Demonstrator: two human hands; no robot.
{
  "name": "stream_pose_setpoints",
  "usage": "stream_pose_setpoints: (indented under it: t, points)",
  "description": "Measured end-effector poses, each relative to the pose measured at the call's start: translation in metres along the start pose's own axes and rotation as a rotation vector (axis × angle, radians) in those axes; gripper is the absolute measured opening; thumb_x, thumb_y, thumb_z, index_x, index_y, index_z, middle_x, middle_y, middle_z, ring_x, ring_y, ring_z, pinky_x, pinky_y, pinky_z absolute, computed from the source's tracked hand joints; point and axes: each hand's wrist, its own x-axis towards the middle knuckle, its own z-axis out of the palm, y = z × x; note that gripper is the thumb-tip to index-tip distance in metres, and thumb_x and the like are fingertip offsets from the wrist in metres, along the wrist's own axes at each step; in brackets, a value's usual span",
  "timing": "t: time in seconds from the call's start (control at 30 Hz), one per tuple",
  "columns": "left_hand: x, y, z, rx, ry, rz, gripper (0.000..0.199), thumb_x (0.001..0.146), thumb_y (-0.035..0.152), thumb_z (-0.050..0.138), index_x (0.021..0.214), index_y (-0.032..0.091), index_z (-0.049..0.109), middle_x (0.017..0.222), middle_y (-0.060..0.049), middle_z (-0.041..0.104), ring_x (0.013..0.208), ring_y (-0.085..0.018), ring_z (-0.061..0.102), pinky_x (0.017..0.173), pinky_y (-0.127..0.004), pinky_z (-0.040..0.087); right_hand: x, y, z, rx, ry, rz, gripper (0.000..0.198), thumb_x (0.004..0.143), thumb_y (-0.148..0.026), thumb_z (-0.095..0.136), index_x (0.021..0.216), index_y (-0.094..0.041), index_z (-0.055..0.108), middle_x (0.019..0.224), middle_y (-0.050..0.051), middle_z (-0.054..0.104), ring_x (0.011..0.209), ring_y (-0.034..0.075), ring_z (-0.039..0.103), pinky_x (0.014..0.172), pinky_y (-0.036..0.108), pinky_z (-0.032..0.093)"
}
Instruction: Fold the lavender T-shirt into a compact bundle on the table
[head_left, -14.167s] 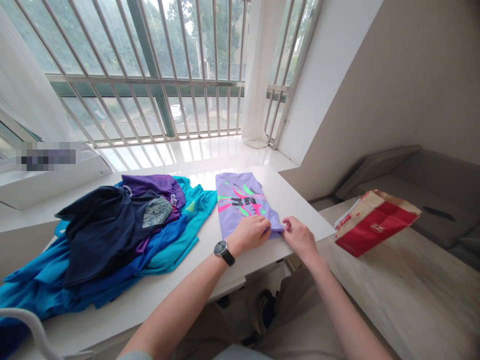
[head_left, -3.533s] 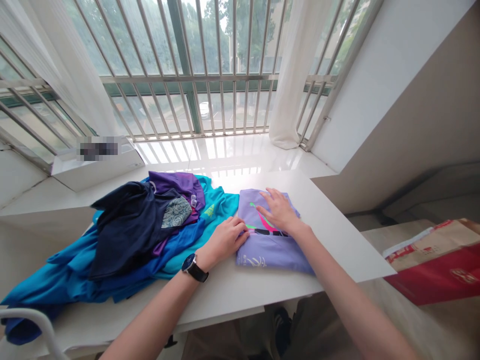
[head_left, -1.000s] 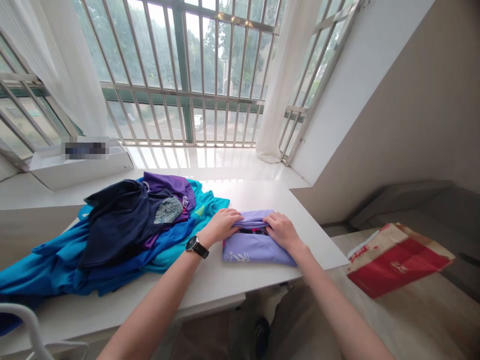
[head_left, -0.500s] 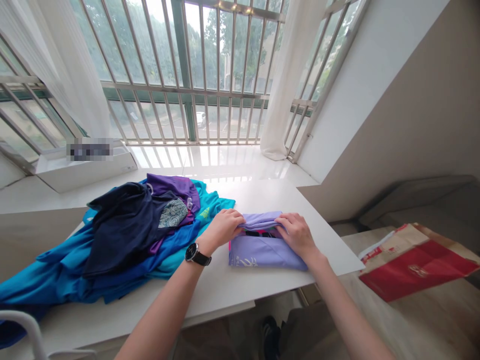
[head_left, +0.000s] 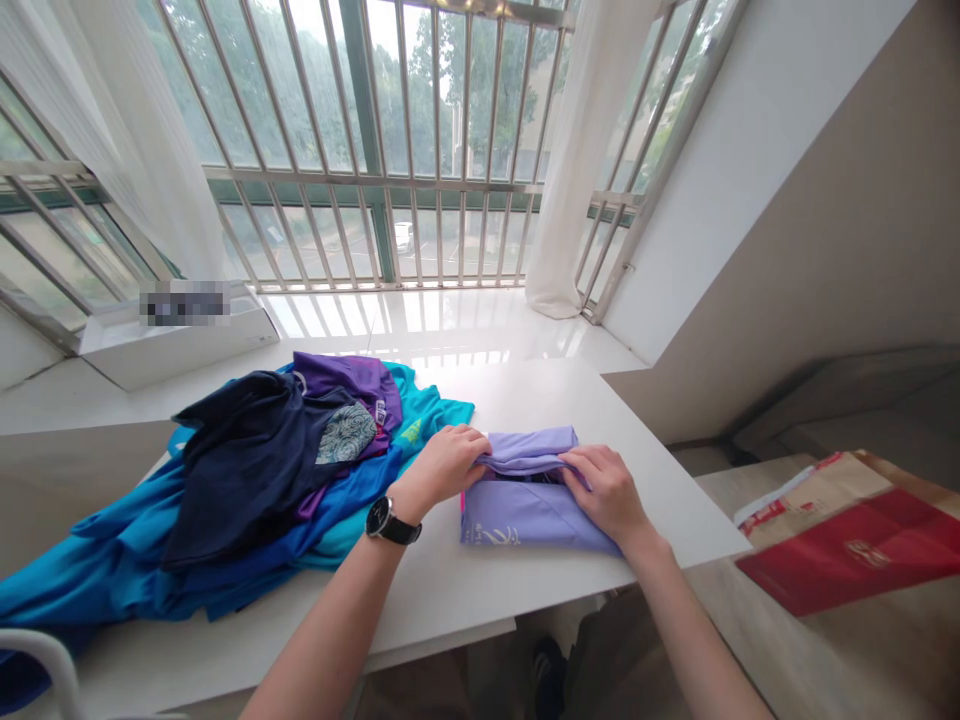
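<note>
A lavender shirt (head_left: 525,512) lies folded into a narrow bundle on the white table, with white lettering on its near part. My left hand (head_left: 448,462), below a wrist with a black watch (head_left: 391,522), pinches the left end of the shirt's far folded flap. At the flap's right end, my right hand (head_left: 604,492) grips the cloth between thumb and fingers. A dark gap with a little pink shows between the flap and the near part. Left of my hands, a heap of clothes holds a navy garment (head_left: 232,460), a purple one (head_left: 352,378) and blue ones (head_left: 112,545).
A white table (head_left: 442,590) carries the clothes. Behind it are a glossy sill (head_left: 420,315), a white box (head_left: 180,345) and a barred window. A red and tan paper bag (head_left: 847,550) lies to the right, lower down. A white curved rail (head_left: 45,645) is at lower left.
The far flap of the lavender shirt has come down toward me, narrowing the dark gap. Both hands still hold its ends. The camera view has shifted slightly.
</note>
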Motion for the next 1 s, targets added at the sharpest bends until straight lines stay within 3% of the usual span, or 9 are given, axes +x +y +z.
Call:
stream_pose_setpoints:
  t: [0.33,0.5,1.0]
  points:
    - [0.002,0.006,-0.005,-0.003,-0.030,0.031,0.005,0.090,0.019,0.062,0.094,0.020,0.066,0.095,-0.005,0.070,0.096,-0.022,0.062,0.080,-0.032,0.043,-0.014,-0.002,0.008,0.014,-0.008,0.135,0.017,0.090,-0.021,0.056,0.099,-0.024,0.070,0.098,0.007,0.069,0.095,0.026,0.062,0.086,0.043,0.052]
    - [0.001,0.004,-0.006,-0.017,-0.010,0.047,0.006,0.090,0.026,0.065,0.092,0.020,0.066,0.093,-0.004,0.070,0.093,-0.022,0.062,0.080,-0.032,0.043,-0.013,-0.003,0.006,0.033,-0.039,0.131,0.021,0.086,-0.014,0.054,0.097,-0.022,0.069,0.098,0.007,0.070,0.094,0.025,0.062,0.086,0.041,0.052]
    - [0.002,0.005,-0.006,-0.028,-0.038,0.044,0.005,0.089,0.025,0.066,0.088,0.021,0.068,0.091,-0.004,0.071,0.091,-0.021,0.064,0.078,-0.031,0.044,-0.012,-0.006,0.004,0.030,0.011,0.144,0.013,0.087,-0.016,0.053,0.091,-0.023,0.064,0.091,0.006,0.068,0.089,0.024,0.061,0.083,0.039,0.049]
